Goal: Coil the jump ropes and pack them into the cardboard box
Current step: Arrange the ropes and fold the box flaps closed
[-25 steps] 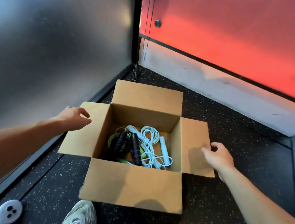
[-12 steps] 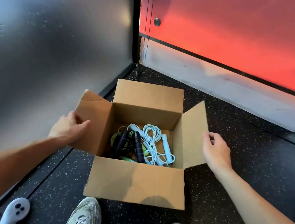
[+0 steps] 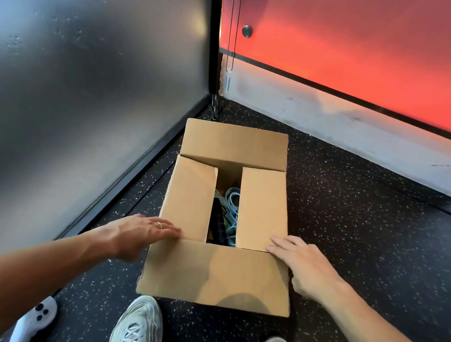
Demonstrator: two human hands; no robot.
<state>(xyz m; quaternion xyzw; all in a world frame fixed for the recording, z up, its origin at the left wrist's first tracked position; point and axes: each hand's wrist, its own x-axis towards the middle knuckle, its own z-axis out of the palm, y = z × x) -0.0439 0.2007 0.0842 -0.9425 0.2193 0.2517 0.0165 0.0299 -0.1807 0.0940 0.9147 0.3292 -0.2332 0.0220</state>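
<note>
The side flaps have come down since a moment ago. The left flap (image 3: 189, 197) and right flap (image 3: 263, 207) now lie almost flat over the box (image 3: 216, 274), and both hands have slid in to the near corners.

The left hand (image 3: 144, 232) lies flat with straight fingers on the near corner of its flap. The right hand (image 3: 304, 263) is spread the same way on the other flap. Neither is curled round anything.

The ropes (image 3: 232, 202) are inside the box and show only through the gap between the flaps: a pale blue coil, a dark handle and a bit of green. The far flap (image 3: 235, 142) and near flap (image 3: 169, 275) are still folded out.

The ropes look light and limp, so their loops may spring up against the flaps. I'd keep a palm on the flaps until the lid is shut. The cardboard looks stiff across its panels and weak at the creases, so the free edge of the near flap seems the place to take hold. A box this light could skid when pushed.

It sits on a black speckled floor (image 3: 357, 239) in a corner. There is a dull metal wall (image 3: 68, 82) on the left, a red-lit panel (image 3: 375, 46) at the far side, and cords (image 3: 233, 36) hanging between them. The person's shoes (image 3: 138, 327) stand just near of the box.
</note>
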